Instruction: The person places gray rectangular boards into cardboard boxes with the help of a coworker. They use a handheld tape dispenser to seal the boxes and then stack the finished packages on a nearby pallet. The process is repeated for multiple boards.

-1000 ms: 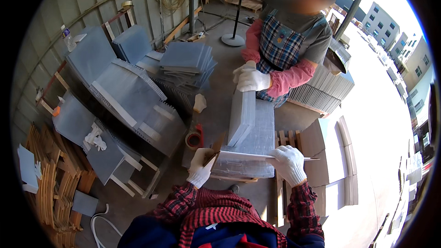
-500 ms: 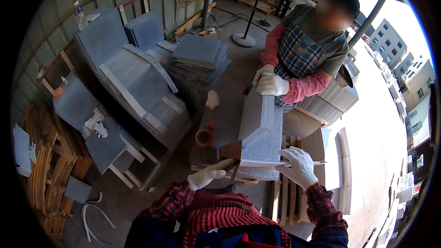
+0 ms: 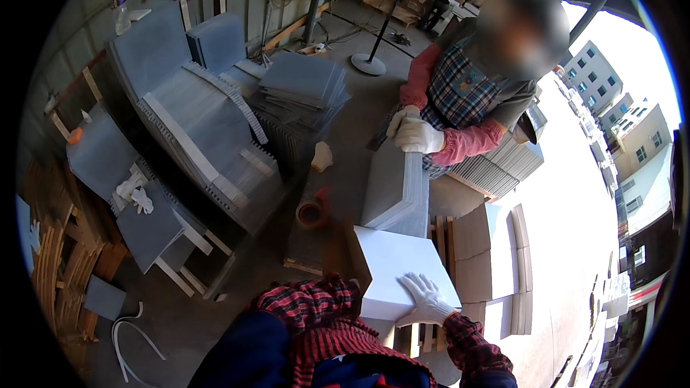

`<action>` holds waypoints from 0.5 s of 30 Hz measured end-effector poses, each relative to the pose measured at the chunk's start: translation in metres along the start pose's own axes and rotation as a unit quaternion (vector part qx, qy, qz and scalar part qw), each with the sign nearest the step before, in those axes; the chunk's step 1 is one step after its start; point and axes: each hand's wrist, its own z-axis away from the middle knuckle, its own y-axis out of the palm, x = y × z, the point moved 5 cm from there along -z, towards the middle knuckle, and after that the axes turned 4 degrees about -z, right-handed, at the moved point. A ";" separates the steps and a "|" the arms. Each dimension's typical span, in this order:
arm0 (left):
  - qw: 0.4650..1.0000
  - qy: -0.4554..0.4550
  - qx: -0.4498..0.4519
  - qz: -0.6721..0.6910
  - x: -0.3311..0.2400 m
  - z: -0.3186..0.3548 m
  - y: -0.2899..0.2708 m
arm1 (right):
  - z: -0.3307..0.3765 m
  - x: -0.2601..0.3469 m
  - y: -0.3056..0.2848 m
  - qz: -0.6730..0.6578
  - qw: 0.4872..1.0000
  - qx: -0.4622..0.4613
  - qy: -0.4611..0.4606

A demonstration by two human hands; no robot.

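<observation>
A white-faced carton (image 3: 402,262) with a brown side lies close in front of me, at the near end of the grey slab stack. My right hand (image 3: 425,300), in a white knit glove, rests on its near right part with the fingers spread. My left forearm, in a red and black plaid sleeve (image 3: 305,298), reaches to the carton's left side. The left hand itself is hidden there. Beyond the carton, grey slabs (image 3: 392,183) stand on edge. A co-worker's gloved hands (image 3: 417,133) hold their far top end.
Red tape rolls (image 3: 310,213) lie on a dark surface left of the slabs. Flat slabs (image 3: 298,79) are piled farther back, beside leaning slab racks (image 3: 208,129) at left. Brown cartons (image 3: 478,251) stand at right by a wooden pallet. A white strap (image 3: 126,348) curls on the floor.
The carton, seen nearly edge-on before, now shows its broad white face. My right hand has moved down and lies flat on it. My left hand has gone out of sight behind it.
</observation>
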 end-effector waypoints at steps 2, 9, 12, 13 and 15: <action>0.999 0.017 0.028 0.021 0.003 -0.002 0.035 | 0.010 -0.009 0.030 -0.002 0.999 -0.049 0.012; 0.988 0.031 0.025 0.148 -0.029 0.003 -0.003 | 0.075 0.026 -0.061 0.028 0.912 -0.390 0.125; 0.979 0.051 0.038 0.192 -0.042 0.006 -0.002 | 0.113 0.034 -0.071 0.028 0.865 -0.474 0.162; 0.975 0.058 0.044 0.212 -0.045 0.008 -0.002 | 0.126 0.034 -0.068 0.027 0.847 -0.500 0.179; 0.966 0.072 0.049 0.242 -0.052 0.011 -0.003 | 0.147 0.037 -0.067 0.040 0.818 -0.542 0.189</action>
